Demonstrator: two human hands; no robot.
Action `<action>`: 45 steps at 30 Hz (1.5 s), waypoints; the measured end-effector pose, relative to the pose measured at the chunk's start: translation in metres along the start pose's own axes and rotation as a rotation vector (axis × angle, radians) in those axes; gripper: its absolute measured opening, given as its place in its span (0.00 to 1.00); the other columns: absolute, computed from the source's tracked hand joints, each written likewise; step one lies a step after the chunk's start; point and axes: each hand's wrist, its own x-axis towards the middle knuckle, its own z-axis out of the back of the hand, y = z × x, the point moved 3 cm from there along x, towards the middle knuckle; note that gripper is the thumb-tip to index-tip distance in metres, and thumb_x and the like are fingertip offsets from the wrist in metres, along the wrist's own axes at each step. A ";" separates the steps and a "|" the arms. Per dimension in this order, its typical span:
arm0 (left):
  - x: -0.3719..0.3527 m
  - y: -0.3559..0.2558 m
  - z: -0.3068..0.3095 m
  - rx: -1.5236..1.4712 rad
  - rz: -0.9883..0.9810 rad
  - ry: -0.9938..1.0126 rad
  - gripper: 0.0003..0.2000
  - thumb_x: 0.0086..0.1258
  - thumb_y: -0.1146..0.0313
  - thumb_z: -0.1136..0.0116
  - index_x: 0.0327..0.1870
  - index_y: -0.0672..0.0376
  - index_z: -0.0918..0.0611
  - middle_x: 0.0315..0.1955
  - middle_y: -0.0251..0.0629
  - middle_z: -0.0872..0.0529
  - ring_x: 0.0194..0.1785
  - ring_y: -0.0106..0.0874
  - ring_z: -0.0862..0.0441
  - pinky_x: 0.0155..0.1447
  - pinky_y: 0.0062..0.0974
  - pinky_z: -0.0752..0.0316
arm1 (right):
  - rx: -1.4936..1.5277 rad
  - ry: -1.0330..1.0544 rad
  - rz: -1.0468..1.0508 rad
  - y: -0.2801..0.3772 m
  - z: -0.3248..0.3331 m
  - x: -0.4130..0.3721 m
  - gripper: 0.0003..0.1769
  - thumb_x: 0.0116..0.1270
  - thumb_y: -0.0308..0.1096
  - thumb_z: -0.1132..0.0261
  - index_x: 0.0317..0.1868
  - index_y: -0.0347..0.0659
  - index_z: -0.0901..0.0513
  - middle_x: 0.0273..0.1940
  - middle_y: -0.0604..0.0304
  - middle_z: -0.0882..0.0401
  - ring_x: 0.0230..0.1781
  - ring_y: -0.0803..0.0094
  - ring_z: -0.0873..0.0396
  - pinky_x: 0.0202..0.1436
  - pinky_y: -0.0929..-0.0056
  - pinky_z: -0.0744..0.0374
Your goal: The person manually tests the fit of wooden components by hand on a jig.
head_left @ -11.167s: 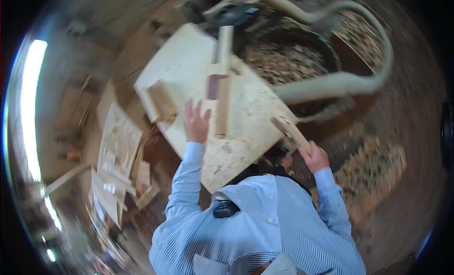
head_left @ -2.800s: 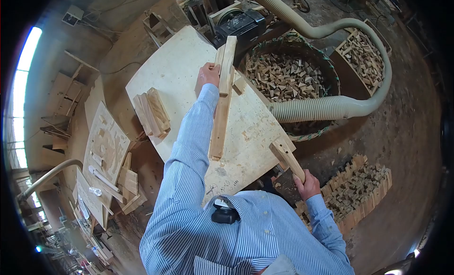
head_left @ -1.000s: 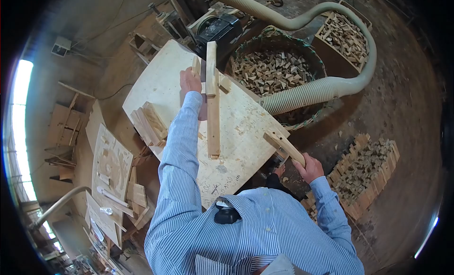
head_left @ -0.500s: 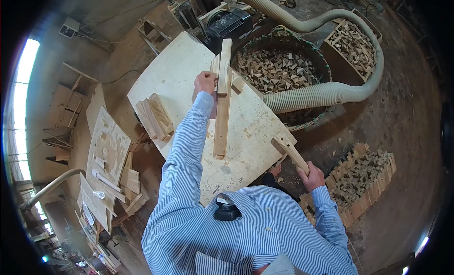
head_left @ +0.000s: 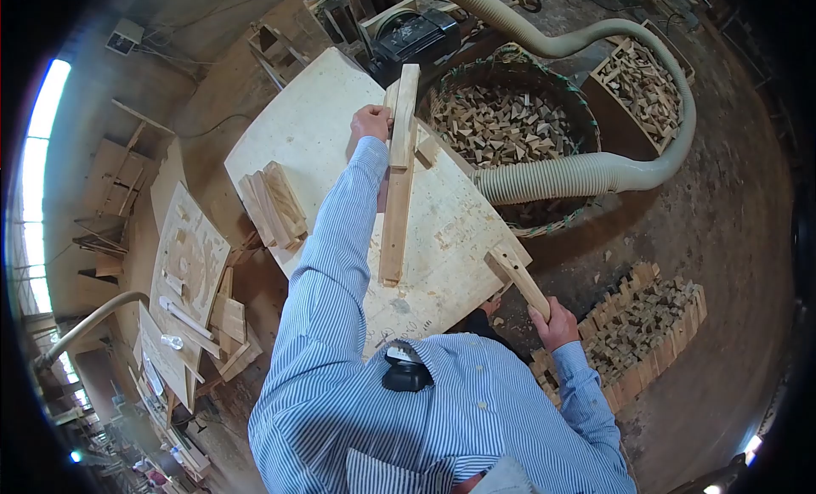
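Note:
At the far part of the pale board tabletop (head_left: 442, 214), my left hand (head_left: 371, 122) is closed with its fingers against a short wooden piece (head_left: 392, 99). That piece lies along the left side of a long wooden guide bar (head_left: 403, 120), which rests on a longer wooden strip (head_left: 395, 231). Part of the short piece is hidden by my fingers and the bar. On the right, my right hand (head_left: 558, 324) is wrapped round the near end of a wooden lever (head_left: 523, 282). The lever's other end sits at the tabletop's right corner.
Cut wooden pieces (head_left: 272, 205) lie stacked on the table's left. Right of it stand a basket of wood offcuts (head_left: 501, 120), a ribbed hose (head_left: 552, 178) and a crate of offcuts (head_left: 642, 90). A motor (head_left: 416, 37) is behind. More blocks (head_left: 629, 333) are piled on the floor.
My left hand and the short wooden piece have slid forward along the guide bar, away from my body. My right hand stays on the lever; the view has shifted slightly.

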 end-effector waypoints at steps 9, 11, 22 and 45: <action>0.022 -0.005 0.006 -0.070 0.035 -0.014 0.07 0.76 0.69 0.29 0.48 0.62 0.07 0.37 0.35 0.06 0.34 0.24 0.10 0.41 0.26 0.13 | -0.002 0.010 -0.027 0.022 -0.005 0.017 0.23 0.75 0.52 0.30 0.51 0.37 0.18 0.40 0.40 0.11 0.42 0.41 0.11 0.46 0.48 0.15; 0.034 -0.006 0.006 -0.061 0.017 -0.029 0.08 0.76 0.69 0.29 0.48 0.62 0.07 0.38 0.36 0.06 0.36 0.25 0.09 0.41 0.26 0.13 | 0.013 0.010 -0.018 0.031 -0.002 0.026 0.24 0.75 0.52 0.30 0.50 0.37 0.19 0.40 0.40 0.11 0.42 0.40 0.11 0.46 0.47 0.15; 0.108 -0.011 0.019 -0.032 0.027 -0.050 0.08 0.75 0.67 0.29 0.46 0.60 0.06 0.39 0.40 0.04 0.39 0.31 0.06 0.47 0.30 0.12 | -0.034 -0.025 0.056 0.071 -0.013 0.081 0.24 0.77 0.53 0.32 0.48 0.37 0.20 0.38 0.38 0.12 0.40 0.37 0.12 0.44 0.45 0.16; 0.171 0.010 0.020 0.168 -0.127 -0.189 0.10 0.71 0.62 0.26 0.41 0.60 0.05 0.37 0.44 0.04 0.39 0.35 0.05 0.50 0.35 0.10 | 0.006 -0.073 0.040 0.114 -0.014 0.104 0.24 0.77 0.53 0.32 0.52 0.37 0.17 0.40 0.39 0.11 0.42 0.41 0.11 0.46 0.49 0.16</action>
